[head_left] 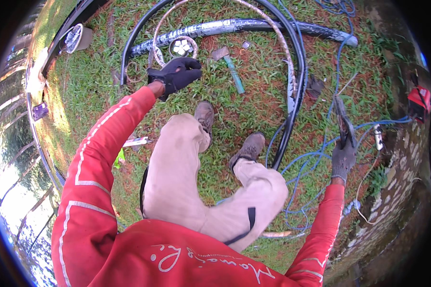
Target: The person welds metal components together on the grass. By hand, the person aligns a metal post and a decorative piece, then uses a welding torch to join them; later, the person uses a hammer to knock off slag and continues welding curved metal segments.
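My left hand (177,76), in a black glove, reaches out over the grass with its fingers partly bent and apart. Nothing shows in it. Just beyond it are a coiled copper-coloured strip (195,48) and a round container (171,47) with white pieces inside. Off to the right, my right hand (345,158), in a grey glove, is wrapped round a dark hand tool (343,117) with a long narrow grey head. I cannot make out its exact kind. A hammer (233,74) with a green handle lies on the grass between my hands, ahead of my feet.
A thick black cable (300,62) loops across the grass, with a grey-smeared black pipe (215,27) crossing it. Blue rope (316,155) lies tangled at the right, near a stone wall (397,177) and a red-and-black object (419,101). A pale bucket (85,38) stands far left.
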{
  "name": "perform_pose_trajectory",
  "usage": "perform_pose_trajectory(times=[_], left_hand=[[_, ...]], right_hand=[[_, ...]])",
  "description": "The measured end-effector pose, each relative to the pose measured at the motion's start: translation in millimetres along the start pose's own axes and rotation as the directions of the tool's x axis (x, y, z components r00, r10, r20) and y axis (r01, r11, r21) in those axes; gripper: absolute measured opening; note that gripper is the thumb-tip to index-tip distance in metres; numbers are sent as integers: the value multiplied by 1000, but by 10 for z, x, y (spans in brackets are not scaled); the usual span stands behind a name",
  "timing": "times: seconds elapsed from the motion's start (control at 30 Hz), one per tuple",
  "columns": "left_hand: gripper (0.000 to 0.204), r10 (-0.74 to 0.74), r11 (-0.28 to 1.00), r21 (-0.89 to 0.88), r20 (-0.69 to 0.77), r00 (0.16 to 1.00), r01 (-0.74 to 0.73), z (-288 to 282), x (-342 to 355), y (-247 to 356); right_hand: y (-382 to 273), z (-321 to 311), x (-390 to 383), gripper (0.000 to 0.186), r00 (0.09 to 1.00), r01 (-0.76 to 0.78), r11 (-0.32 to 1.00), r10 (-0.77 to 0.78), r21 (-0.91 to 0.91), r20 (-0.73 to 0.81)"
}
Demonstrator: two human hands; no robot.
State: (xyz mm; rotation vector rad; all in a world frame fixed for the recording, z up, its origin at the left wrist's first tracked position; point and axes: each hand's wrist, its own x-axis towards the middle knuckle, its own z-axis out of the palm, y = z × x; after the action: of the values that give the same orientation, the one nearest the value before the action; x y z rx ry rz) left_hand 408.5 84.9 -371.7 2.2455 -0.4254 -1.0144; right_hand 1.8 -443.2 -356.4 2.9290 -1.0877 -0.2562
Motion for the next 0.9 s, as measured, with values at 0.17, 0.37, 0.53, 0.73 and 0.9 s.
perform_pose_trajectory(times=[0.17, 0.37, 0.53, 0.73, 0.9], left_hand=[[32, 176, 892, 380, 207, 963, -244, 1023, 857, -1390], [46, 374, 815, 485, -19, 927, -318, 1607, 1086, -2244], [57, 537, 699, 558, 6, 844, -448, 1882, 1290, -1791], [55, 889, 137, 649, 252, 381, -748, 2156, 1925, -1388], [49, 875, 119, 709, 257, 411, -695, 2440, 2009, -1611]], right_hand=[[-82, 1859, 476, 69, 983, -88, 996, 87, 1, -161], [38, 2849, 607, 67, 975, -181, 983, 182, 12, -127], [148, 3256, 458, 62, 938, -303, 950, 312, 82, -150], [-25, 3660, 422, 60, 934, -329, 935, 343, 133, -103], [-282, 3341, 332, 57, 946, -268, 931, 303, 248, -117]])
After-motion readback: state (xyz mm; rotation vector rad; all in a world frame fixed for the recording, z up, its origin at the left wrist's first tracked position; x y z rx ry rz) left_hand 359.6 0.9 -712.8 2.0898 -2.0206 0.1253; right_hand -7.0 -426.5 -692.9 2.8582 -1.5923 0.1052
